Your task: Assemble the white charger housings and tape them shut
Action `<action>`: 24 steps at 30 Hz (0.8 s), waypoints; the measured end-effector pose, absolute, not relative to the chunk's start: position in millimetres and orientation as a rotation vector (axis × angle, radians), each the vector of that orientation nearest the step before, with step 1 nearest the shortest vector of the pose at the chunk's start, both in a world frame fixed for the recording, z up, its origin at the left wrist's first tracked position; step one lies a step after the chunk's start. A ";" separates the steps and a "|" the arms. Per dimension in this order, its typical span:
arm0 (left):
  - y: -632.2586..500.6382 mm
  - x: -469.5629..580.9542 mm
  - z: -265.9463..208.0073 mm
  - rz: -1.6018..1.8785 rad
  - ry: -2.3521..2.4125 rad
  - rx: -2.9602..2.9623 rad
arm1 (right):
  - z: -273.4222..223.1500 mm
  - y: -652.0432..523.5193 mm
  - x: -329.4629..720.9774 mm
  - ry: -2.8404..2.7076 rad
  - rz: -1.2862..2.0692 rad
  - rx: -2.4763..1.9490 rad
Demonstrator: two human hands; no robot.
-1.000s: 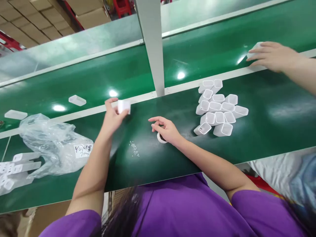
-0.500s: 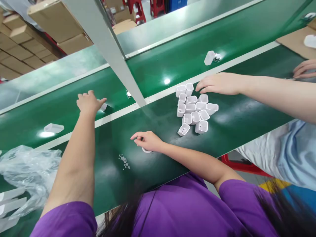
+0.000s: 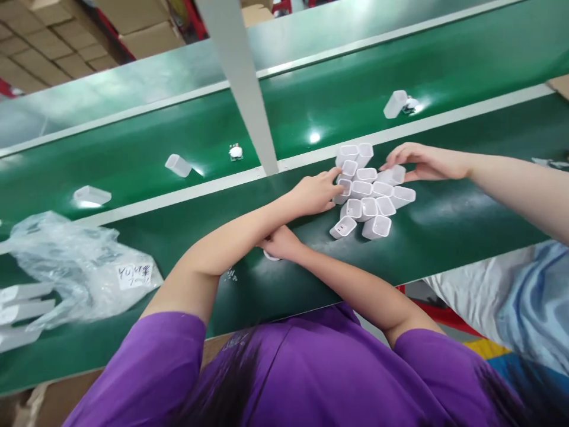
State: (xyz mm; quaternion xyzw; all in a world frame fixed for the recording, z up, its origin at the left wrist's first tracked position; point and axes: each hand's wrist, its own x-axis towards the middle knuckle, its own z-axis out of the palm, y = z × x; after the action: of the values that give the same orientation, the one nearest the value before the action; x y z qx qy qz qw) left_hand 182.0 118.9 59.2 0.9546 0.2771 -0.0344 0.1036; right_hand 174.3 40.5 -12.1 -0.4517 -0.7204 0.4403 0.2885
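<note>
My left hand (image 3: pixel 315 193) reaches across to the right, fingers apart, at the left edge of a cluster of white plastic housings (image 3: pixel 362 190). Its fingertips touch one housing (image 3: pixel 345 188) there, not visibly closed round it. My right hand (image 3: pixel 283 243) rests on the green table below my left forearm, which hides its fingertips. Part of a white ring-shaped piece (image 3: pixel 272 256) shows under that hand. Close by lie several tiny clear bits (image 3: pixel 230 275). Another person's hand (image 3: pixel 420 161) holds a housing (image 3: pixel 395 175) at the cluster's right side.
On the green belt (image 3: pixel 293 101) lie loose housings (image 3: pixel 178 165) and a small white-topped part (image 3: pixel 236 152). A grey post (image 3: pixel 246 83) rises at the belt's edge. A clear plastic bag (image 3: pixel 89 267) and more housings (image 3: pixel 26 311) lie at the left.
My left hand has left the belt and swung right to the cluster, leaving a housing lying on the belt. The other person's hand has taken hold of a housing. The view has shifted.
</note>
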 end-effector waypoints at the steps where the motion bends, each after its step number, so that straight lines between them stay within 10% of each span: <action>1: 121.7 180.5 56.2 -0.070 0.839 2.801 | -12.1 40.0 174.5 -1.949 1.173 -1.201; 15: 78.6 -21.8 34.1 1.014 1.142 1.317 | 5.4 3.0 154.2 -2.801 0.799 -0.959; 24: 38.7 -45.3 11.9 1.078 1.150 1.611 | 14.3 -7.1 137.1 -2.995 0.517 -0.939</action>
State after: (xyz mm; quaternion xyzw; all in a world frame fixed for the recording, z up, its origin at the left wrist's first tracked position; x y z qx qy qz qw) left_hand -45.3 38.7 11.9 0.6455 0.4608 0.4320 0.4293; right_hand 137.1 -7.1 14.3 -0.2951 -0.9413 0.1626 -0.0199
